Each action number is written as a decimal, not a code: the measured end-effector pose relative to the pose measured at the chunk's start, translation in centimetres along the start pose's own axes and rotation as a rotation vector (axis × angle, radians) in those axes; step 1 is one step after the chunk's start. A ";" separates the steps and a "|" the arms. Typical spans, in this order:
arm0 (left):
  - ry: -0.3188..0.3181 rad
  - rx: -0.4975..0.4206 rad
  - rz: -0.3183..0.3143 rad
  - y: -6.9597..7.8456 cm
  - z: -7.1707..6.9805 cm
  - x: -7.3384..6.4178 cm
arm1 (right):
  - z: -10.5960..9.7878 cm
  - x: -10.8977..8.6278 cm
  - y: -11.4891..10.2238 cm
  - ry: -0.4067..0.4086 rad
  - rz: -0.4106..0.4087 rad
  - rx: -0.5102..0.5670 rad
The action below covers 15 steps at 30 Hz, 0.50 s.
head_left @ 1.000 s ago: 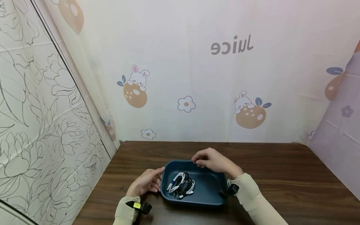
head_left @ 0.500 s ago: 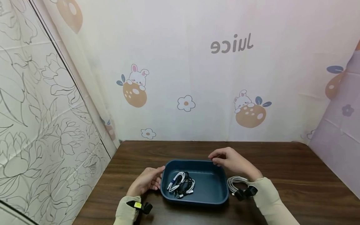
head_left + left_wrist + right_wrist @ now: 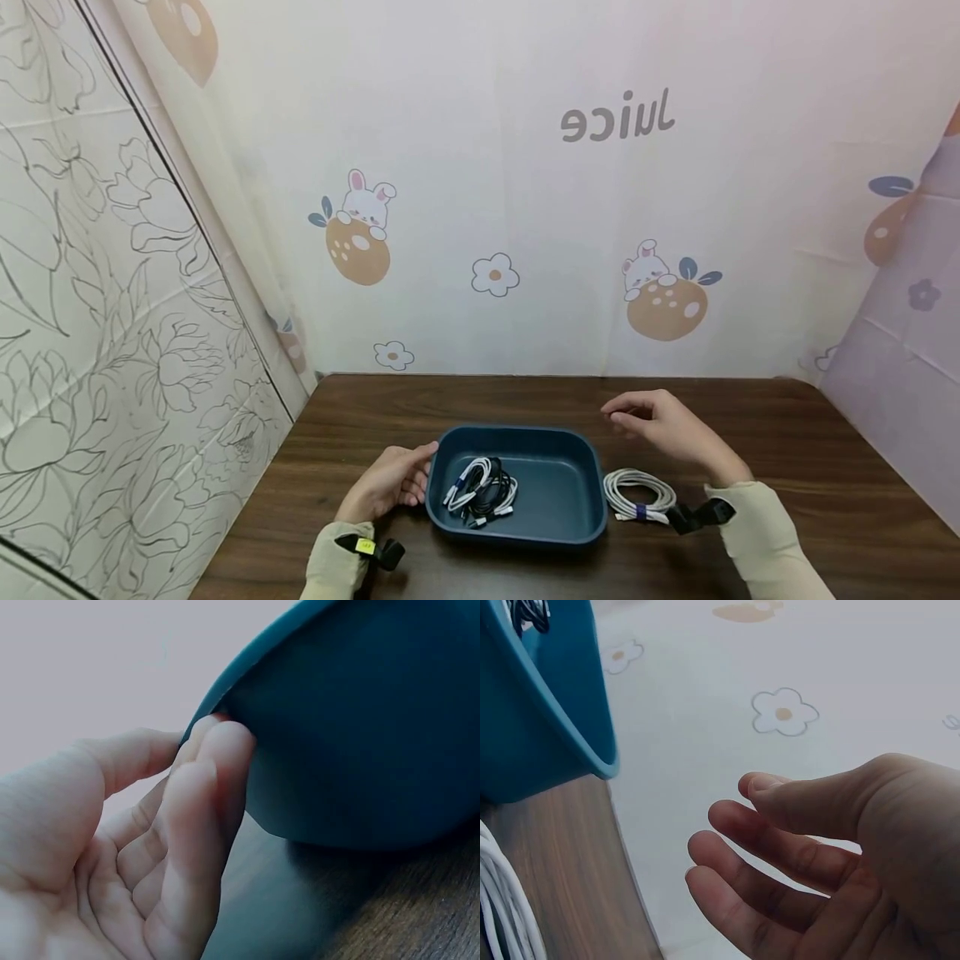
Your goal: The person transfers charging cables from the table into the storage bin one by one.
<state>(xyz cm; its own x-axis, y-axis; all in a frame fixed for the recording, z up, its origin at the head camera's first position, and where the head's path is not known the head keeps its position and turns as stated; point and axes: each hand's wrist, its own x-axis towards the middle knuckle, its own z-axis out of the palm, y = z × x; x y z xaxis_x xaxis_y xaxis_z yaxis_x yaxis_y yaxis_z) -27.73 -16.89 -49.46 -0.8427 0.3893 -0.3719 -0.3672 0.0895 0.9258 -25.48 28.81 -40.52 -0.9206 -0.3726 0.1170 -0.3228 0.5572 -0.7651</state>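
A dark blue rectangular tray (image 3: 555, 537) stands on the wooden table, with a bundle of white and black cables (image 3: 487, 493) lying in its left half. At the tray's left end, my left hand (image 3: 390, 483) holds the rim between thumb and fingertips; the left wrist view shows the fingertips tucked against the wall just under the lip. My right hand (image 3: 667, 429) hovers beyond the tray's right side, fingers loosely bent and nothing in them. Below it, a coiled white cable (image 3: 609, 492) with a dark blue tie lies close beside the tray's right end.
The brown table (image 3: 750, 450) runs back to a printed cloth (image 3: 495, 167) hanging behind it. Another cloth with flower outlines (image 3: 135, 292) closes off the left side. A pale purple cloth (image 3: 907, 358) hangs at the right.
My right hand has moved rightward, from above the tray's far rim to past its right end, uncovering the coiled white cable. My left hand and the tray stay about where they were.
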 end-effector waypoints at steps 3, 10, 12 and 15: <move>0.000 0.003 -0.001 0.1 -0.1 -0.1 | -0.2 -0.1 -0.1 0.016 0.000 0.006; -0.014 0.006 -0.006 0.5 -0.1 -0.2 | -0.5 -0.4 -0.1 0.035 0.004 0.002; -0.019 0.000 -0.009 0.5 -0.1 -0.2 | -0.5 -0.5 -0.1 0.036 0.006 0.002; -0.028 -0.009 -0.010 0.5 -0.1 -0.3 | -0.6 -0.6 -0.1 0.038 0.006 -0.002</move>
<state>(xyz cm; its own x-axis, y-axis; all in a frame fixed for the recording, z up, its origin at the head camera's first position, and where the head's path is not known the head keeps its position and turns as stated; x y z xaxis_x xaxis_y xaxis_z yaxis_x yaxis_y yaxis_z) -27.70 -17.01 -48.89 -0.8278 0.4140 -0.3787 -0.3789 0.0853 0.9215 -25.05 29.41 -40.09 -0.9302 -0.3410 0.1361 -0.3174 0.5606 -0.7648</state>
